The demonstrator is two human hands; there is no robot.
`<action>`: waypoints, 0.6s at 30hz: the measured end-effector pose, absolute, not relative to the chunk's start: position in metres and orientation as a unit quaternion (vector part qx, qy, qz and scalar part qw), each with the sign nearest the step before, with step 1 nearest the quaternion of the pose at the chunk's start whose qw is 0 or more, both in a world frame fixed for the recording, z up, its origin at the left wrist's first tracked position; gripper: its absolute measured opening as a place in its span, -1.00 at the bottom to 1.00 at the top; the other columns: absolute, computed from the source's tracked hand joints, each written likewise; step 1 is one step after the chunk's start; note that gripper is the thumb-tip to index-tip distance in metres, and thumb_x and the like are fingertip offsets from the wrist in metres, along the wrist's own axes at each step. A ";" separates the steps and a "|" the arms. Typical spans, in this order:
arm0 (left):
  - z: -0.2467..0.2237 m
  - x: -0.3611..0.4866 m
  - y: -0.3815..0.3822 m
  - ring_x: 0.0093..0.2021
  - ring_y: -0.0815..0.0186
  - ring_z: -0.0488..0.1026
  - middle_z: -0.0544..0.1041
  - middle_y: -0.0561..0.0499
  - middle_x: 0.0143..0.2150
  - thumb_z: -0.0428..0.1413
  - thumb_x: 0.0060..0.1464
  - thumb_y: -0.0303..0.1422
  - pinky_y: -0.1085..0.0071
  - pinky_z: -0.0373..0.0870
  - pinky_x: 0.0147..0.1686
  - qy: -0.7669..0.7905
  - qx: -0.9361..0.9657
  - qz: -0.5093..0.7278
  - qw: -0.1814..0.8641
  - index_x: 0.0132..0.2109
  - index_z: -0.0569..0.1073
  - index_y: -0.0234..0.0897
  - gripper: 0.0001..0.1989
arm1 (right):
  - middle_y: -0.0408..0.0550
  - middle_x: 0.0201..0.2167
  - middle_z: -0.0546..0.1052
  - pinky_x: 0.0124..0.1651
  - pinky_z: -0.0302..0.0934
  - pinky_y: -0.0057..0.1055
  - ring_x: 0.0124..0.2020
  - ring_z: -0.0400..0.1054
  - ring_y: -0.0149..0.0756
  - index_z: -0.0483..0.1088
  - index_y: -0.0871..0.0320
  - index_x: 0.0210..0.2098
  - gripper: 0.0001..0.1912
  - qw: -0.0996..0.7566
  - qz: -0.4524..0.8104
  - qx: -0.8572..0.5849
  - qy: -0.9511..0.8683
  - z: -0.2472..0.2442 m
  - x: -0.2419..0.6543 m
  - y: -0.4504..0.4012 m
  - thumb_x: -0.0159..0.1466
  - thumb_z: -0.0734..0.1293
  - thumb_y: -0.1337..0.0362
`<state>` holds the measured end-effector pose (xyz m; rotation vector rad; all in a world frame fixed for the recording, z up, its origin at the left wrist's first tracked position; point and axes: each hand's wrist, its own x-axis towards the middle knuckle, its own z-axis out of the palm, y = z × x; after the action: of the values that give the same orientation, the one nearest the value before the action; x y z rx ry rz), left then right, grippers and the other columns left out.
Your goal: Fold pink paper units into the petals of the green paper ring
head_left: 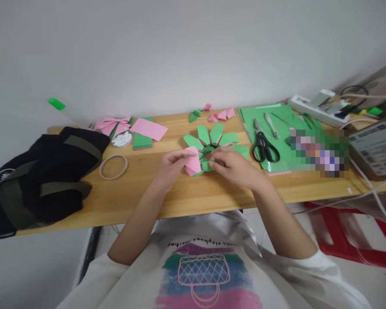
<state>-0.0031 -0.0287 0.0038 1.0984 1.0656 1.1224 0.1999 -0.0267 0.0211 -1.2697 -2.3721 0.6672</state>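
OK so here's what my feed has at the moment. The left hand [173, 165] is mid-frame with its fingers clamped on a pink folded piece [193, 162], pinched by the edge. That piece sits at the lower left of a green paper ring [216, 134], a flower-looking thing made of folded petals, right in the centre of the frame on the wooden tabletop [180, 206]. Can't tell from here if the two are joined. The right hand [236, 167] is on the ring's near right side, fingers bent in and touching the green paper, but I honestly can't tell if they're clamped on it or just resting.

Around that: a roll of tape [112, 177] left of centre, and a pink sheet [149, 128] lying partly over some green paper [142, 142] further up. A few pink folded bits [223, 115] are up by the wall, upper centre. Right of centre I've got black-handled scissors [262, 146] and a cutter [271, 125] on green sheets [259, 112]. Dark fabric [56, 176] fills the left side, and there's a power strip [304, 106] upper right.
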 end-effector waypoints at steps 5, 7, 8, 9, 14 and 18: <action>0.001 -0.006 -0.031 -0.39 0.31 0.52 0.64 -0.03 -0.26 0.19 -0.22 -0.45 0.40 0.46 -0.41 0.432 0.431 0.491 0.622 -0.23 0.61 -0.22 -0.70 | 0.02 -0.34 0.47 -0.05 0.14 -0.23 -0.21 0.30 -0.20 0.39 0.17 -0.42 -0.79 0.178 0.231 -0.454 -0.842 0.021 0.200 -0.027 0.32 0.21 0.31; -0.001 -0.007 -0.032 -0.34 0.30 0.54 0.64 -0.03 -0.24 0.22 -0.23 -0.49 0.40 0.48 -0.37 0.424 0.427 0.504 0.619 -0.19 0.61 -0.23 -0.66 | 0.01 -0.36 0.46 -0.06 0.14 -0.25 -0.22 0.30 -0.21 0.38 0.17 -0.43 -0.79 0.178 0.232 -0.458 -0.840 0.022 0.200 -0.027 0.32 0.21 0.31; -0.001 -0.008 -0.032 -0.32 0.31 0.55 0.64 -0.03 -0.23 0.24 -0.24 -0.51 0.40 0.49 -0.35 0.422 0.425 0.511 0.617 -0.18 0.61 -0.23 -0.63 | 0.00 -0.37 0.46 -0.07 0.14 -0.26 -0.22 0.30 -0.21 0.38 0.17 -0.43 -0.79 0.176 0.233 -0.460 -0.839 0.022 0.199 -0.027 0.32 0.21 0.32; -0.002 -0.008 -0.033 -0.30 0.31 0.55 0.64 -0.02 -0.21 0.26 -0.26 -0.52 0.41 0.49 -0.33 0.420 0.422 0.517 0.615 -0.17 0.60 -0.21 -0.61 | 0.00 -0.37 0.46 -0.07 0.14 -0.27 -0.23 0.30 -0.21 0.38 0.17 -0.43 -0.79 0.174 0.234 -0.462 -0.838 0.023 0.199 -0.027 0.32 0.22 0.32; -0.004 -0.005 -0.036 -0.17 0.26 0.56 0.63 -0.04 -0.13 0.32 -0.22 -0.39 0.35 0.51 -0.17 0.418 0.400 0.552 0.600 -0.16 0.60 -0.21 -0.64 | 0.02 -0.33 0.48 -0.04 0.14 -0.26 -0.19 0.32 -0.19 0.41 0.19 -0.38 -0.84 0.165 0.232 -0.465 -0.838 0.025 0.198 -0.028 0.30 0.24 0.33; -0.010 0.004 -0.037 -0.13 0.25 0.55 0.62 -0.06 -0.13 0.40 -0.32 -0.39 0.36 0.50 -0.15 0.438 0.368 0.591 0.569 -0.19 0.56 -0.27 -0.58 | 0.03 -0.28 0.50 -0.02 0.14 -0.26 -0.15 0.33 -0.18 0.44 0.18 -0.32 -0.86 0.168 0.234 -0.464 -0.838 0.026 0.198 -0.029 0.30 0.25 0.32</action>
<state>0.0038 -0.0367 -0.0100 0.8636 1.0293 1.3875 0.1984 -0.0288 0.0259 -1.3196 -2.3831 0.6651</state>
